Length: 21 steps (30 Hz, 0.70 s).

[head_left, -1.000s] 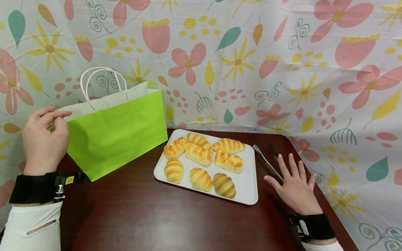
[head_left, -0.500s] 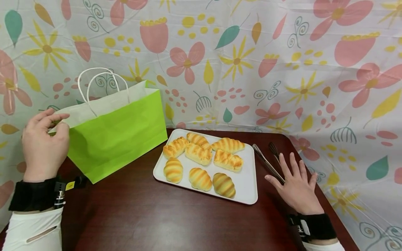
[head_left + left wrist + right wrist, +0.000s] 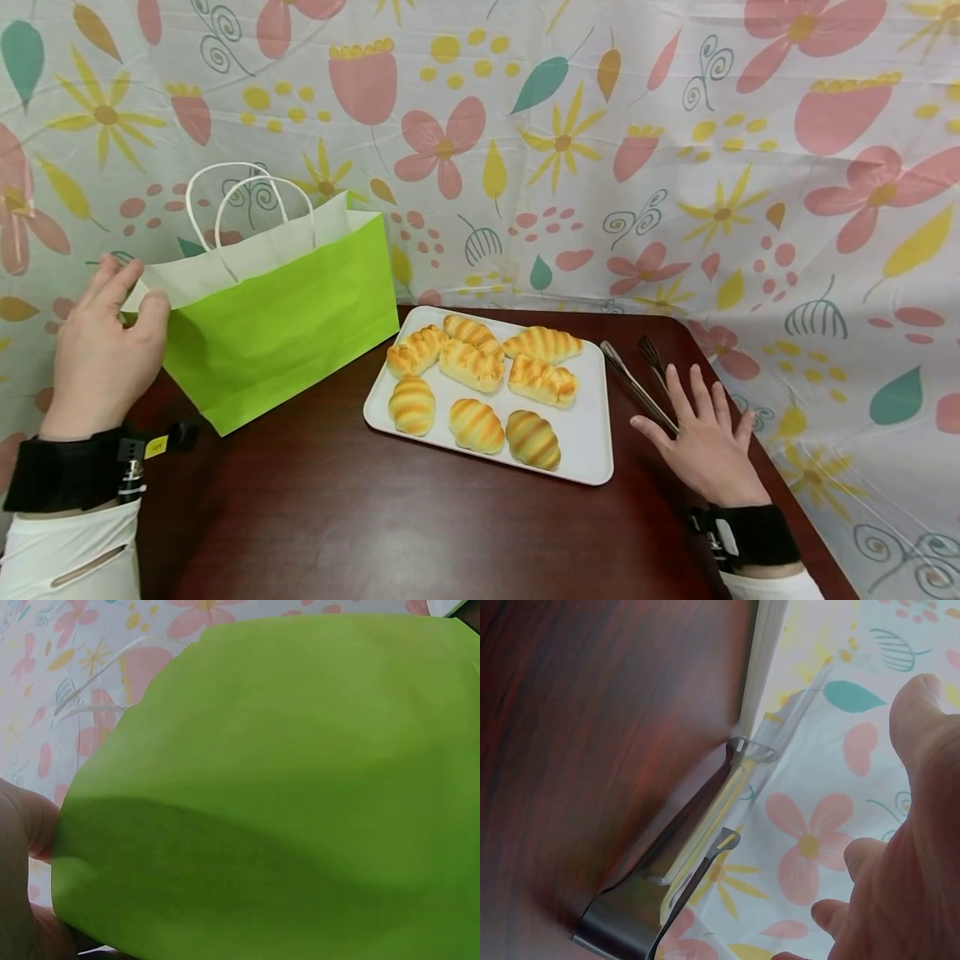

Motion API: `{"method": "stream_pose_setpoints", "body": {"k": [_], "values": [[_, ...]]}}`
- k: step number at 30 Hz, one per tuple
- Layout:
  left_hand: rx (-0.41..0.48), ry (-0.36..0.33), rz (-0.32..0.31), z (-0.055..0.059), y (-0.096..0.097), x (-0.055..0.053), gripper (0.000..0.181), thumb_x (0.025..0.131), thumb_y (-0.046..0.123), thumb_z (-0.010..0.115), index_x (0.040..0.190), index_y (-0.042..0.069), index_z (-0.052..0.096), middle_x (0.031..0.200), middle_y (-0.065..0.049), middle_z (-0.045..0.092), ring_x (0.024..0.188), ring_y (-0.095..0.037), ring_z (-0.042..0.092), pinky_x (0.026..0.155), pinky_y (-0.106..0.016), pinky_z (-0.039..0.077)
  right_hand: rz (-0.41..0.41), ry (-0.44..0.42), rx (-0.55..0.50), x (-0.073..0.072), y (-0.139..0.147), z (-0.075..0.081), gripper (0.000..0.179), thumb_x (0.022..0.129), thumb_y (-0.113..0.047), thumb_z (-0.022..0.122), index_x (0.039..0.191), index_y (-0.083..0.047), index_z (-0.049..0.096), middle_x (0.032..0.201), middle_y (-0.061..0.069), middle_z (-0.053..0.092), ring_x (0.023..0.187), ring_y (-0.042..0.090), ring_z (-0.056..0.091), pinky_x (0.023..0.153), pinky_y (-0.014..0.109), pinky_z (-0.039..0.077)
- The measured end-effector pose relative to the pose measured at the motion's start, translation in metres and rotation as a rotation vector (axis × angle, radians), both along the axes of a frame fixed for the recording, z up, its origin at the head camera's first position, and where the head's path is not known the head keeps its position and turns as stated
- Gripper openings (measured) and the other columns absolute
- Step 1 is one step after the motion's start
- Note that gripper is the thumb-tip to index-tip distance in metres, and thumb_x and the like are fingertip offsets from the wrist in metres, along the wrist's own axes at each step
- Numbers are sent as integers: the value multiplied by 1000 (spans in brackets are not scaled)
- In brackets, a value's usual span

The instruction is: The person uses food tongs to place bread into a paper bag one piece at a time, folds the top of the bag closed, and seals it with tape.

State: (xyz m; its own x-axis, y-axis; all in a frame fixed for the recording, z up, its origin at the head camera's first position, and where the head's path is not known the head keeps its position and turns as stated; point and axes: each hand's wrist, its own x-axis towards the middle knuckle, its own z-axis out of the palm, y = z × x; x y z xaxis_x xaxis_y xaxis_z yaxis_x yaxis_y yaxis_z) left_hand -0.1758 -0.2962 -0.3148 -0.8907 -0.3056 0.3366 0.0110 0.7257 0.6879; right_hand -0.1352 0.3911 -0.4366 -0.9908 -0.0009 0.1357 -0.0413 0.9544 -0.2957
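A bright green paper bag (image 3: 285, 333) with white twisted handles stands upright at the left of the table. My left hand (image 3: 105, 350) is at its left side, fingers extended upward and thumb apart from them near the bag's top corner. The bag's front (image 3: 262, 780) fills most of the left wrist view, where part of the hand meets its edge. My right hand (image 3: 705, 454) is spread palm down at the right, beside metal tongs (image 3: 637, 385) and partly covering them. In the right wrist view the tongs (image 3: 622, 922) lie apart from the visible fingertips.
A white tray (image 3: 585, 458) holding several bread rolls and pastries (image 3: 476, 425) sits mid-table on dark red wood (image 3: 360, 525). A floral cloth (image 3: 465, 108) hangs behind and along the right.
The left fingers have straightened and the thumb has moved apart from them. The bag's front handle has shifted slightly right. The right hand and tray stay put; the view has shifted slightly.
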Motion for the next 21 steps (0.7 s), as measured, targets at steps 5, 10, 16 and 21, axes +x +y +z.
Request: {"method": "stream_pose_setpoints", "body": {"k": [5, 10, 16, 21], "values": [[9, -31, -16, 1, 1, 2, 72, 112, 31, 29, 176, 1, 19, 185, -16, -1, 167, -53, 5, 130, -72, 11, 0, -25, -13, -1, 3, -2, 103, 110, -65, 56, 180, -21, -6, 182, 30, -8, 163, 61, -13, 109, 91, -18], [12, -34, -17, 1, 1, 1, 72, 112, 32, 29, 177, 2, 19, 185, -16, -2, 167, -52, 6, 130, -72, 11, -10, -57, -20, -2, 6, -1, 106, 109, -67, 56, 180, -19, -8, 181, 31, -10, 163, 63, -13, 109, 92, -15], [19, -26, -22, 1, 2, 1, 72, 111, 30, 28, 176, 0, 19, 185, -17, -2, 167, -53, 7, 129, -73, 13, -12, -88, -40, -4, 9, 1, 112, 109, -68, 56, 178, -13, -13, 180, 32, -13, 163, 63, -8, 113, 92, -6], [34, -14, -41, -2, -1, -1, 72, 111, 29, 28, 176, 0, 18, 185, -16, -4, 169, -49, 3, 130, -72, 11, -33, -129, -44, -5, 11, 2, 117, 107, -71, 56, 177, -7, -13, 178, 37, -11, 160, 68, -4, 112, 93, 0]]}}
